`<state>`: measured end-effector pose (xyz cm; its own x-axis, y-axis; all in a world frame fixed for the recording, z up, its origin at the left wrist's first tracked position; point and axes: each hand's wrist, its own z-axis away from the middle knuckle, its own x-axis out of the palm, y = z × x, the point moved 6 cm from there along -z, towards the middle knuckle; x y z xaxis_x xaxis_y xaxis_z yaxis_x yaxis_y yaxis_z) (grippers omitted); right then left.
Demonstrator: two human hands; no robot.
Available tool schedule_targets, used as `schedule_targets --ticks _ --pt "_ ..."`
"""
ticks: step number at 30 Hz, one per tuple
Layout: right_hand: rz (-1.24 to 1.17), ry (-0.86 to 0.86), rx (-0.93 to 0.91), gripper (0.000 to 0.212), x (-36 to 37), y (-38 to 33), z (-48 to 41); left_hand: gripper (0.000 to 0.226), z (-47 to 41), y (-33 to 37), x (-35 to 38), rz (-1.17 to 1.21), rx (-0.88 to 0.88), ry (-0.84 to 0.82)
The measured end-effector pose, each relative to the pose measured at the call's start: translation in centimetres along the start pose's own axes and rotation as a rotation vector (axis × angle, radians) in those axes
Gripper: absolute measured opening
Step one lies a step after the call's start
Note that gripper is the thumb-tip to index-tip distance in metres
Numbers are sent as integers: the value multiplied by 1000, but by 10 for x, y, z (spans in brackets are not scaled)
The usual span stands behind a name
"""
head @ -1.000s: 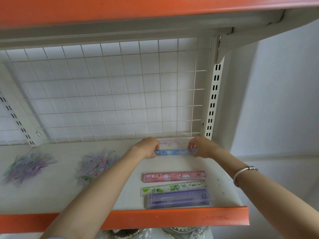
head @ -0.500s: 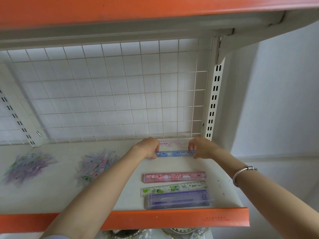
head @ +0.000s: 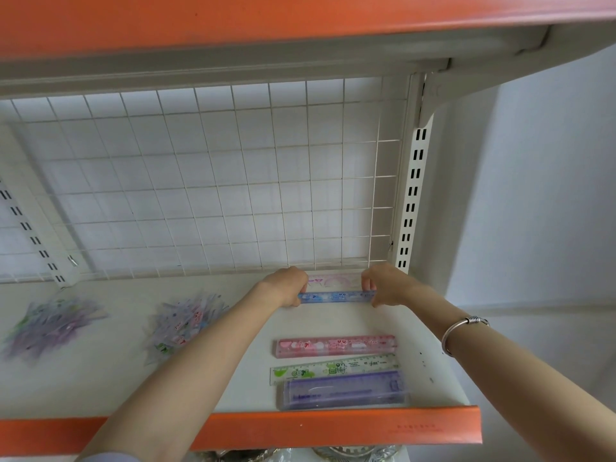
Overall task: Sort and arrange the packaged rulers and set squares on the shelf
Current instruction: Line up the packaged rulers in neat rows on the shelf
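Note:
A blue packaged ruler set (head: 336, 296) lies crosswise at the back right of the white shelf (head: 233, 388). My left hand (head: 289, 285) grips its left end and my right hand (head: 383, 284) pinches its right end. Behind it, a clear pack with pink set squares and a protractor (head: 333, 281) shows between my hands. Nearer the front lie a pink ruler pack (head: 336, 345), a green ruler (head: 333, 368) and a purple ruler case (head: 345, 390), all parallel.
Two loose heaps of clear packaged rulers lie on the left of the shelf, one (head: 50, 325) far left and one (head: 186, 320) nearer the middle. A wire grid (head: 206, 181) backs the shelf. An orange lip (head: 333, 428) edges the front, and an upper shelf hangs above.
Both hands stay on the ends of the blue ruler set. It has barely shifted, at most a little toward the back.

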<state>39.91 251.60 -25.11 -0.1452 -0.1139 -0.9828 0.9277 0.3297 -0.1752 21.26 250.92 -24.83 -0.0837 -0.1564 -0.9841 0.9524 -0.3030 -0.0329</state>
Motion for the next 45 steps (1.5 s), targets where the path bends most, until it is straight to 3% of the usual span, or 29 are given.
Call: schedule_targets --ticks 9,17,26,41,45 --pt "-65 71 60 36 -13 16 -4 38 -5 -12 -19 88 26 66" --pt "-17 -48 83 41 11 29 -5 57 3 -32 -2 -58 -46 38" --pt "-18 -42 100 45 14 30 -7 64 -2 -41 13 -109 -60 24" --pt "11 -2 134 41 16 22 0 62 0 -39 20 -57 -45 23" --pt "-50 114 130 45 10 20 10 48 6 -38 10 22 -23 104"
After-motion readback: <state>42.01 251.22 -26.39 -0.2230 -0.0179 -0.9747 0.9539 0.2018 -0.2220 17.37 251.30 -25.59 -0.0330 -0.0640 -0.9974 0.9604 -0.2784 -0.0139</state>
